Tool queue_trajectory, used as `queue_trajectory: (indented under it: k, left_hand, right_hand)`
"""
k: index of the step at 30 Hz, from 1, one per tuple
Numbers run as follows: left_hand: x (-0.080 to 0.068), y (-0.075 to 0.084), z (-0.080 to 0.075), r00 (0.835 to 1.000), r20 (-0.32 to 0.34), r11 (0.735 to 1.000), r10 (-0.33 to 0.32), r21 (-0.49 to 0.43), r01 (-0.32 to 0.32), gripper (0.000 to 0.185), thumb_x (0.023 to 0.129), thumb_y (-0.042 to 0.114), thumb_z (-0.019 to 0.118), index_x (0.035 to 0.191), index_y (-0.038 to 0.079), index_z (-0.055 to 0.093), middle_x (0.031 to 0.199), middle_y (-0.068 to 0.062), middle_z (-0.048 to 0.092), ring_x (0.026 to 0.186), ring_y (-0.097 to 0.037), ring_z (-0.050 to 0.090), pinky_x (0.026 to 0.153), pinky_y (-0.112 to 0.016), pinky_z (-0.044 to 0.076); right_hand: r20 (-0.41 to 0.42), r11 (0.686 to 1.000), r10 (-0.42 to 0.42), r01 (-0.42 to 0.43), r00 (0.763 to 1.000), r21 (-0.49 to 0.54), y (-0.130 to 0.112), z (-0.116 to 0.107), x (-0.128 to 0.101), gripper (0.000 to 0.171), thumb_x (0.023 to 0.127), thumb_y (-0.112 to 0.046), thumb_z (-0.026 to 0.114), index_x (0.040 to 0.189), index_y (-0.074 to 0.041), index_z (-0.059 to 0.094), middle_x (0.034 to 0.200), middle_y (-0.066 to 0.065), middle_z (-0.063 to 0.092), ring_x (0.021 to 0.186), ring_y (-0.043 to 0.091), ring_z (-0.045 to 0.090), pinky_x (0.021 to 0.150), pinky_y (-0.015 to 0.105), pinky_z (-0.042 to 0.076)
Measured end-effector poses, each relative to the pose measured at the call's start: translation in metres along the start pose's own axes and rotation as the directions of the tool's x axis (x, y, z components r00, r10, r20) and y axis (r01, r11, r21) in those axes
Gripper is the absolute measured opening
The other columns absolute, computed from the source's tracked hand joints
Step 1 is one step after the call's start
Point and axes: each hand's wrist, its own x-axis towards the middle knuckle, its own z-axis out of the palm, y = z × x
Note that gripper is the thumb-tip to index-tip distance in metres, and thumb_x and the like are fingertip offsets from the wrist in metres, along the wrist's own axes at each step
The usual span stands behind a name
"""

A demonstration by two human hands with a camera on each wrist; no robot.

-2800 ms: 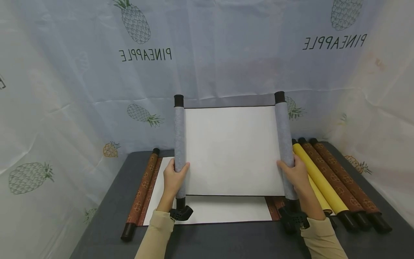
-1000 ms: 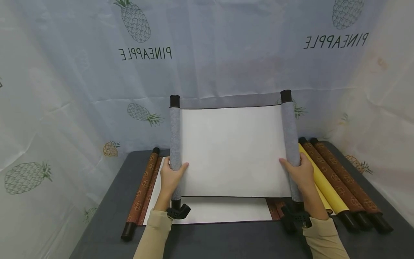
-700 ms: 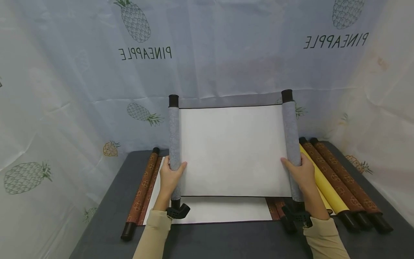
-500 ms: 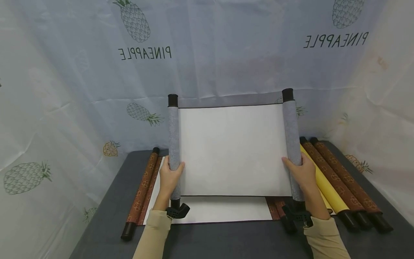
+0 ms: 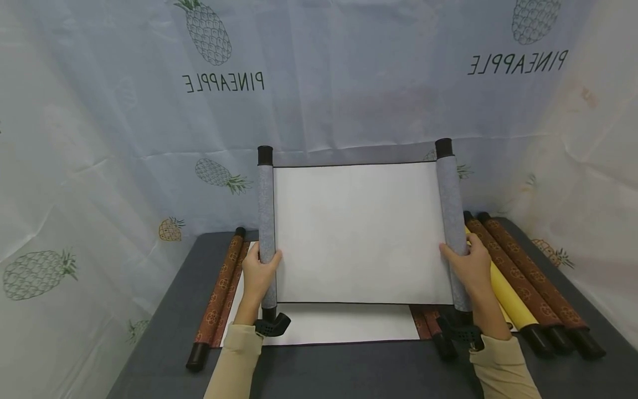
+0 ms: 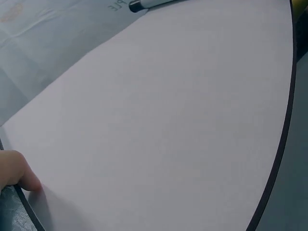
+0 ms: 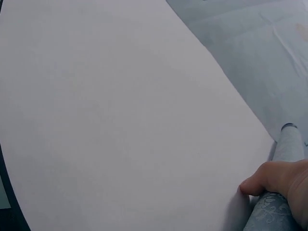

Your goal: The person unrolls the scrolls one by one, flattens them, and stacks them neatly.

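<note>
A grey-blue hanging scroll [image 5: 361, 233] with a blank white face is held up, partly unrolled, between both hands. My left hand [image 5: 261, 277] grips its left roll [image 5: 266, 205], thumb on the white face. The right roll [image 5: 450, 202] is in the grip of my right hand [image 5: 471, 269], whose thumb also lies along the paper's edge. Black knobs cap the rolls. In the left wrist view the thumb [image 6: 21, 171] presses near the paper's edge; in the right wrist view the other thumb [image 7: 262, 180] lies over the patterned roll [image 7: 274, 211]. The fingers behind the rolls are hidden.
Beneath, a brown scroll [image 5: 349, 324] lies partly unrolled on the dark grey table [image 5: 319, 371], its left roll [image 5: 221, 293] at the left. Rolled brown scrolls [image 5: 540, 277] and a yellow scroll [image 5: 515, 299] lie at the right. A pineapple-print curtain [image 5: 349, 83] hangs behind.
The hands have moved apart, the left one leftward and the right one rightward. The rolls stand wider apart and more white paper shows between them.
</note>
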Motion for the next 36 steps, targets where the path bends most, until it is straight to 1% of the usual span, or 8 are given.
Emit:
queue_trajectory:
  k: [4,11,16,20,25,28,32,36]
  left_hand:
    - [0.0011,-0.0009,-0.0018,1.0,0.006,1.0,-0.006,0.011,0.006,0.03,0.084,0.009,0.067,0.11,-0.005,0.062,0.092,-0.025,0.067,0.068,-0.011,0.053,0.057,-0.021,0.044]
    - [0.0027,-0.0011,-0.0063,0.999,0.028,0.999,-0.034,0.042,0.033,0.041,0.085,0.013,0.07,0.12,-0.004,0.058,0.098,-0.024,0.067,0.073,-0.012,0.055,0.059,-0.02,0.045]
    - [0.0032,-0.001,-0.0084,0.998,0.037,0.998,-0.047,0.053,0.045,0.045,0.086,0.014,0.069,0.125,-0.004,0.056,0.101,-0.025,0.068,0.075,-0.015,0.058,0.06,-0.02,0.046]
    - [0.0028,-0.0016,-0.0097,0.999,0.039,0.998,-0.034,0.054,0.032,0.046,0.088,0.014,0.067,0.127,-0.006,0.054,0.104,-0.027,0.067,0.081,-0.027,0.063,0.063,-0.022,0.046]
    - [0.0019,-0.0023,-0.0099,0.995,0.088,0.998,-0.055,0.028,0.053,0.05,0.093,0.014,0.061,0.135,-0.008,0.045,0.118,-0.031,0.06,0.102,-0.04,0.062,0.078,-0.04,0.052]
    - [0.0013,-0.0016,-0.0087,0.989,0.118,0.995,-0.094,-0.01,0.096,0.054,0.095,0.016,0.056,0.14,-0.007,0.037,0.128,-0.03,0.055,0.114,-0.041,0.057,0.091,-0.052,0.048]
    - [0.0013,-0.0015,-0.0071,0.987,0.112,0.992,-0.114,-0.032,0.119,0.056,0.096,0.017,0.054,0.143,-0.006,0.033,0.136,-0.029,0.05,0.125,-0.042,0.051,0.1,-0.056,0.043]
    - [0.0017,-0.0021,-0.0063,0.987,0.092,0.991,-0.134,-0.016,0.136,0.056,0.096,0.019,0.053,0.143,-0.004,0.034,0.138,-0.028,0.049,0.128,-0.042,0.049,0.103,-0.057,0.041]
  right_hand:
    - [-0.026,1.0,-0.011,0.011,1.0,-0.015,0.0,-0.0012,0.0003,0.048,0.088,-0.021,0.065,0.125,0.007,0.052,0.115,0.03,0.061,0.081,0.014,0.052,0.062,0.021,0.039]
    - [0.015,0.999,0.033,-0.033,0.999,0.001,-0.0006,-0.0031,-0.0003,0.055,0.091,-0.027,0.061,0.133,0.006,0.048,0.126,0.03,0.056,0.103,0.034,0.054,0.071,0.032,0.041]
    - [0.011,0.999,0.037,-0.037,0.999,0.014,-0.001,-0.0031,-0.0006,0.057,0.091,-0.026,0.061,0.136,0.006,0.047,0.13,0.031,0.054,0.108,0.037,0.053,0.079,0.042,0.044]
    - [-0.002,0.999,0.029,-0.029,1.0,0.031,-0.0004,-0.0023,-0.0005,0.057,0.09,-0.024,0.063,0.136,0.006,0.047,0.129,0.031,0.055,0.108,0.037,0.052,0.081,0.045,0.042]
    - [0.035,0.998,0.033,-0.035,0.999,0.057,0.0018,-0.0011,0.0004,0.061,0.093,-0.026,0.06,0.141,0.006,0.04,0.133,0.032,0.05,0.113,0.04,0.049,0.09,0.054,0.04]
    - [0.067,0.997,0.029,-0.033,0.997,0.065,0.0025,0.0003,0.001,0.064,0.096,-0.028,0.054,0.144,0.007,0.032,0.136,0.033,0.045,0.116,0.042,0.046,0.093,0.057,0.038]
    - [0.086,0.997,0.005,-0.012,0.996,0.074,0.0025,0.0018,0.0014,0.065,0.098,-0.028,0.048,0.146,0.008,0.025,0.137,0.035,0.041,0.117,0.043,0.044,0.093,0.056,0.037]
    - [0.079,0.997,-0.013,0.007,0.997,0.073,0.0031,0.0017,0.0012,0.063,0.098,-0.029,0.047,0.144,0.01,0.026,0.134,0.037,0.043,0.117,0.045,0.045,0.093,0.059,0.038]
